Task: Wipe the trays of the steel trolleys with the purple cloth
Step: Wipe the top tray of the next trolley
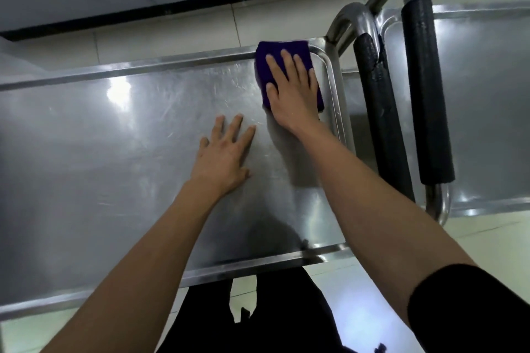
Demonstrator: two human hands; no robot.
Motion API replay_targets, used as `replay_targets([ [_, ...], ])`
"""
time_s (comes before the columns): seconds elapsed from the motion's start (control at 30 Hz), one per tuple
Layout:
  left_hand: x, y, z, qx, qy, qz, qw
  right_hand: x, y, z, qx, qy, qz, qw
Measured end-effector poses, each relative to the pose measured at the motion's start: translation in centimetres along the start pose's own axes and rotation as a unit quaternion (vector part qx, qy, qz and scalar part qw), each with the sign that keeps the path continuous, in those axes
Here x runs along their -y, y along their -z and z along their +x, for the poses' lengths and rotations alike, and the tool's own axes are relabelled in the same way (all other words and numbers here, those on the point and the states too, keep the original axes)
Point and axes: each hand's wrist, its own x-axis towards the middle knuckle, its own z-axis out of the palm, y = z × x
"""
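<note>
Step in hand, as judged: top tray (86, 129) of the near steel trolley is being wiped, far right corner being covered. Purple cloth (282, 51) is folded into a pad and lies flat in the tray's 1 o'clock corner, touching the raised rim. Right hand (289, 92) is laid on the cloth, fingers straight and spread, palm pressing down; nothing is clutched, cloth is only pinned under the flat hand. Right forearm is stretched out toward 12 o'clock, black sleeve (470, 309) seen at 5 o'clock. Left hand (225, 152) is released, fingers straight and splayed, palm flat on bare steel just at 7 o'clock of the cloth, apparently bracing; holds nothing. Second trolley (487, 94) is parked at 3 o'clock, its padded handles (427, 89) between the two trays. Next move likely calls for the cloth to be dragged back toward 9 o'clock along the far rim with pressure kept on, left hand lifted out of the path; most of the tray's left span seems yet to be covered
</note>
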Motion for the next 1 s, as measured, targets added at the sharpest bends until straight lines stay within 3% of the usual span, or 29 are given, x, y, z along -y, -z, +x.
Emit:
replay_targets([
  [0.33,0.9,-1.7,-1.6,-0.101,0.006,-0.084,0.991,1.2,-2.8,-17.8,0.039,-0.035,0.002,0.999],
  [0.63,2.8,-0.4,-2.2,-0.037,-0.070,-0.055,0.995,3.6,-5.4,-30.8,0.051,-0.082,-0.024,0.995],
  [1.0,4.0,-0.1,-3.0,-0.037,-0.090,0.027,0.995,5.6,-5.7,-31.1,0.046,-0.131,-0.050,0.989],
])
